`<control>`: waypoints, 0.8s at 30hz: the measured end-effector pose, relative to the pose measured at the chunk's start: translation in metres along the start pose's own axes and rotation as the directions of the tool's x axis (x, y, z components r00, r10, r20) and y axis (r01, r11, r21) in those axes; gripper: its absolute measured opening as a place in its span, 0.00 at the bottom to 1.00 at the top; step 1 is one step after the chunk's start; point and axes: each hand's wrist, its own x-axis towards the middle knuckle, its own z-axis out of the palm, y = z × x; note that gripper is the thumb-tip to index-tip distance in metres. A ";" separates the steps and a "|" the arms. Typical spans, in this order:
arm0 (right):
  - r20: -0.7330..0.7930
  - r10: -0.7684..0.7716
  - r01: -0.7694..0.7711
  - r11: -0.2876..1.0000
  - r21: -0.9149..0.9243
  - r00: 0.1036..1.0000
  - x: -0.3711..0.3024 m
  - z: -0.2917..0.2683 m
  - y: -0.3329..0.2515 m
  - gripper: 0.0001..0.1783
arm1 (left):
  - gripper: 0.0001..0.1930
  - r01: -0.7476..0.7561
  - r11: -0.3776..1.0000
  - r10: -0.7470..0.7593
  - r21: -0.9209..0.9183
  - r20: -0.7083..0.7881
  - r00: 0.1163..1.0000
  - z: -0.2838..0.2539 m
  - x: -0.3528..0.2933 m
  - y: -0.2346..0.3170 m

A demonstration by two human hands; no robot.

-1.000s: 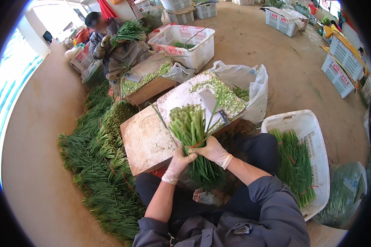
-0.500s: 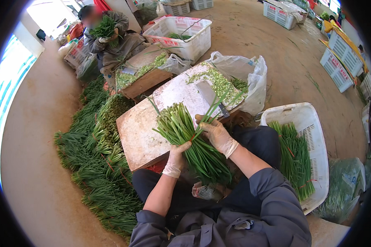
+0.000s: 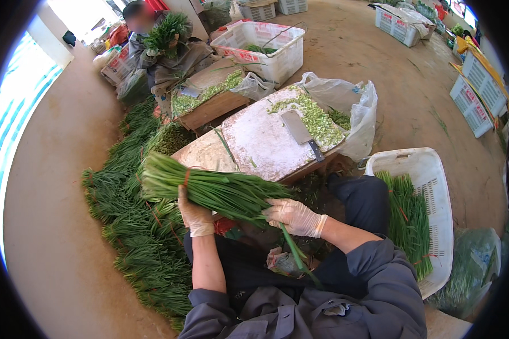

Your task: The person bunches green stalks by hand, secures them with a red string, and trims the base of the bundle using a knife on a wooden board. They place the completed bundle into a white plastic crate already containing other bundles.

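Both my gloved hands hold one tied bundle of green chives [image 3: 209,189], lying almost level across the near edge of the wooden chopping board [image 3: 260,144], cut ends pointing left. My left hand [image 3: 193,213] grips it from below near its red tie. My right hand [image 3: 291,216] closes on the leafy end, and a few loose stalks [image 3: 297,257] trail down from it over my lap. A cleaver [image 3: 301,131] lies on the board beside a heap of chopped green bits [image 3: 314,117].
A long pile of chive bundles [image 3: 136,226] covers the floor at my left. A white crate [image 3: 430,169] with bundles stands at my right. A plastic bag [image 3: 345,96] hangs behind the board. Another person [image 3: 164,45] works at a second board beyond. More crates [image 3: 266,48] stand behind.
The bundle stood upright on the board, then tilted, and now lies level with its cut ends swung left. My left hand moved left with it; my right hand slid down to the leafy end.
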 end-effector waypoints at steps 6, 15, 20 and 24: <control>0.639 0.396 -0.312 0.918 -0.246 0.659 -0.018 -0.022 0.063 0.17 | 0.29 -0.481 0.736 0.564 0.476 -0.039 0.825 -0.036 0.004 0.043; -0.549 0.660 -0.855 0.336 -0.395 0.513 0.022 -0.173 0.191 0.32 | 0.42 -0.429 -0.444 0.457 0.786 0.611 0.647 -0.014 0.038 0.038; -0.323 0.824 -0.883 0.410 -0.228 0.466 0.033 -0.106 0.206 0.29 | 0.38 -0.329 -0.606 0.011 0.724 0.422 0.907 0.020 0.078 -0.037; -0.396 0.692 -0.791 0.460 -0.403 0.604 0.035 -0.079 0.214 0.18 | 0.35 -0.436 -0.581 -0.217 0.687 0.386 0.897 0.005 0.094 -0.101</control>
